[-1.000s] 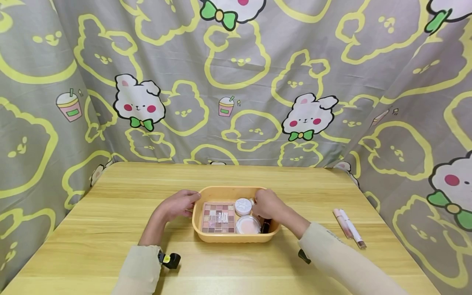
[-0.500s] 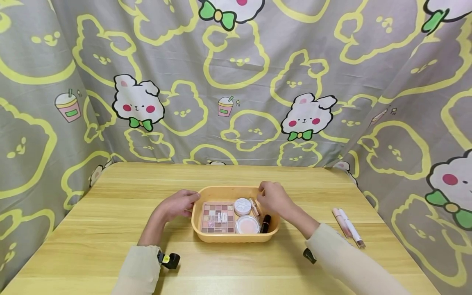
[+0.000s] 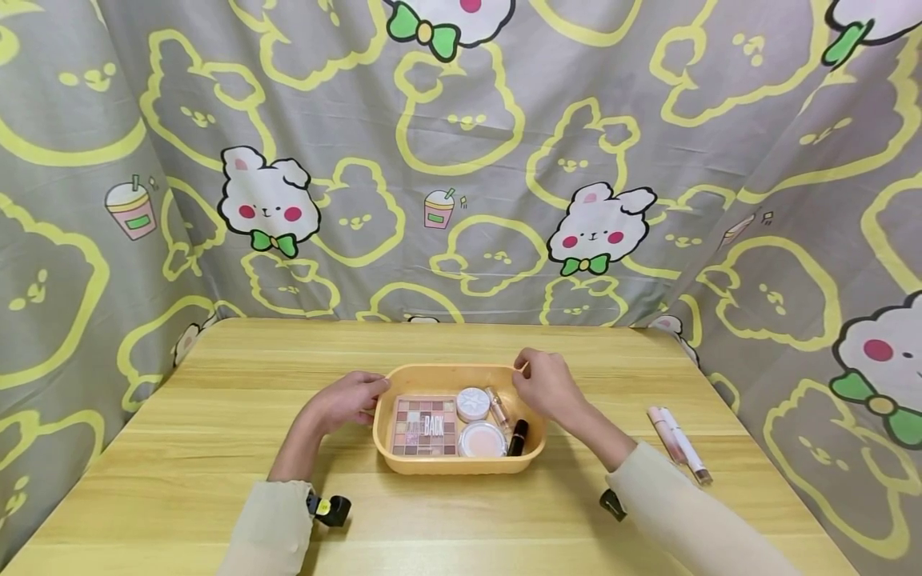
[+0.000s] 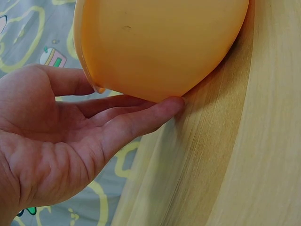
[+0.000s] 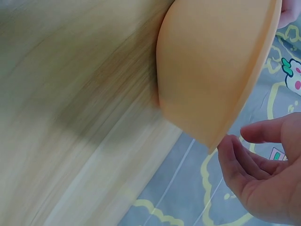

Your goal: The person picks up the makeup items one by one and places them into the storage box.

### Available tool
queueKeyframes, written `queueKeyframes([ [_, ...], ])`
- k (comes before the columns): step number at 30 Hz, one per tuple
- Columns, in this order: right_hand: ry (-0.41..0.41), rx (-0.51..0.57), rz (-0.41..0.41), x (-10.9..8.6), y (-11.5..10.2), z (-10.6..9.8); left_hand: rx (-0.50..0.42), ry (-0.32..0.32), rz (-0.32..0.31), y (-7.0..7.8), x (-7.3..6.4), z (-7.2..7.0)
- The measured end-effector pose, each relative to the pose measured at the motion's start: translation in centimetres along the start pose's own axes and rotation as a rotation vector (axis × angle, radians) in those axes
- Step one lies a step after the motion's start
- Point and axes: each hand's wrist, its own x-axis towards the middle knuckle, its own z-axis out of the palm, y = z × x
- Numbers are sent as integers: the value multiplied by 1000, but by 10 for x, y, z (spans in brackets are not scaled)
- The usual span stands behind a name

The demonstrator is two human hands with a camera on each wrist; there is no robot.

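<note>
A yellow-orange plastic basket (image 3: pixel 464 466) stands on the table. My left hand (image 3: pixel 353 398) holds its left end, thumb at the rim and fingers along the outer wall. At the far right corner is my right hand (image 3: pixel 549 390); in the right wrist view its fingertips (image 5: pixel 225 142) touch the rim while the thumb stays apart. Inside the basket lie an eyeshadow palette (image 3: pixel 423 432), a white round compact (image 3: pixel 473 403), a clear-lidded powder compact (image 3: pixel 483 441), a rose-gold lip tube (image 3: pixel 497 406) and a black lipstick tube (image 3: pixel 517 438).
On the table (image 3: pixel 288 344) to the right lie a pink lip gloss tube (image 3: pixel 666 434) and a white one with a brown end (image 3: pixel 687 446), side by side. A grey curtain (image 3: pixel 360 120) with rabbit prints surrounds the table's back and sides.
My right hand has drawn back out of the basket to its far right rim, leaving the rose-gold lip tube and black lipstick in full sight. The left hand keeps its place.
</note>
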Motion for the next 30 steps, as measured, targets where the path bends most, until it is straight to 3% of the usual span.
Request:
queueKeyframes([
  [11,57,9,26,-3,15,-9,3,11,-3,0,2,0],
  [19,15,6,77,-5,30,-18,6,24,-11,1,0,1],
  [30,-51,-76,130,-9,58,-34,10,18,-5,0,0,0],
])
